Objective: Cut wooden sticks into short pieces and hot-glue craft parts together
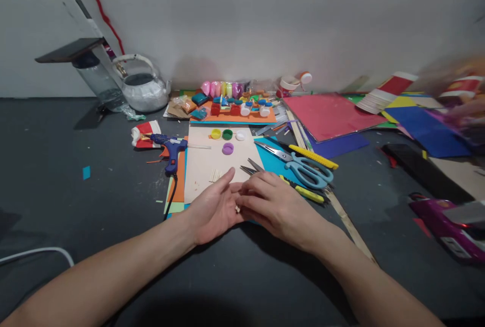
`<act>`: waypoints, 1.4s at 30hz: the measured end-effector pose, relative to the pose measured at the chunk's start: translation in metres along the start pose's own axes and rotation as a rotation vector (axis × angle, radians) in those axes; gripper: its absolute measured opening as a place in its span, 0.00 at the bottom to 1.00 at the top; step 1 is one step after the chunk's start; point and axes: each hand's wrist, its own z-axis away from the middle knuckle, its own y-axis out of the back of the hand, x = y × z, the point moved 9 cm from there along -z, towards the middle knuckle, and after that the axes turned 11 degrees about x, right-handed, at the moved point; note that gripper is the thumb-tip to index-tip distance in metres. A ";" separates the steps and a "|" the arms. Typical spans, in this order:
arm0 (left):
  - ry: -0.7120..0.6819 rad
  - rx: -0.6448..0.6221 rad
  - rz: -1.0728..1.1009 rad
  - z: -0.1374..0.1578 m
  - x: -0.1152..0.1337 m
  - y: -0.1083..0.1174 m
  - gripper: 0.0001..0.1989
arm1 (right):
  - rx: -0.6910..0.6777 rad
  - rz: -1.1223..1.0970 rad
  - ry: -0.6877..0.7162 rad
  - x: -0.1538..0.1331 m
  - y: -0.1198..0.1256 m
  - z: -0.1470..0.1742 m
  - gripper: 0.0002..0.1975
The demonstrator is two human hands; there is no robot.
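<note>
My left hand [217,211] is cupped with the palm up and the thumb stretched out. A few short pale wooden sticks [237,209] lie in it, their cut ends showing. Over that palm, my right hand [278,205] bends its fingers down onto the sticks; its thumb is hidden. More short sticks [215,175] rest in a row on the cream paper [200,160] just beyond. Pointed dark blades [250,168] and a yellow-handled tool [308,194] lie past my right hand. Yellow, green, white and purple caps [228,148] sit farther up the sheet.
A blue glue gun [175,151] lies left of the paper, its cord trailing forward. Blue-handled scissors [308,170] and a yellow cutter [313,156] are at right. Behind stand a kettle [144,89] and a glass jar [100,84]. Red paper [329,114] and stacked cups [386,93] lie back right.
</note>
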 end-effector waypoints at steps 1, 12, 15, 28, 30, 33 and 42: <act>0.002 -0.002 0.002 0.000 0.000 -0.001 0.25 | 0.004 -0.001 0.010 -0.001 -0.001 0.000 0.09; 0.069 0.006 0.065 0.002 -0.008 -0.001 0.23 | 0.043 -0.101 -0.011 -0.002 -0.002 -0.002 0.09; 0.069 0.013 0.060 0.002 -0.008 -0.002 0.23 | 0.034 -0.113 -0.033 -0.002 -0.003 -0.003 0.11; -0.347 0.222 -0.425 0.005 0.014 0.011 0.14 | 0.072 -0.182 -0.563 0.049 0.000 0.017 0.09; -0.425 0.243 -0.476 0.007 0.020 0.013 0.14 | 0.077 -0.225 -0.596 0.047 0.000 0.017 0.10; -0.487 0.261 -0.510 0.007 0.027 0.014 0.12 | 0.096 -0.314 -0.643 0.044 0.002 0.015 0.12; -0.436 0.256 -0.532 0.006 0.026 0.016 0.10 | 0.259 -0.607 -0.829 0.061 0.008 0.027 0.13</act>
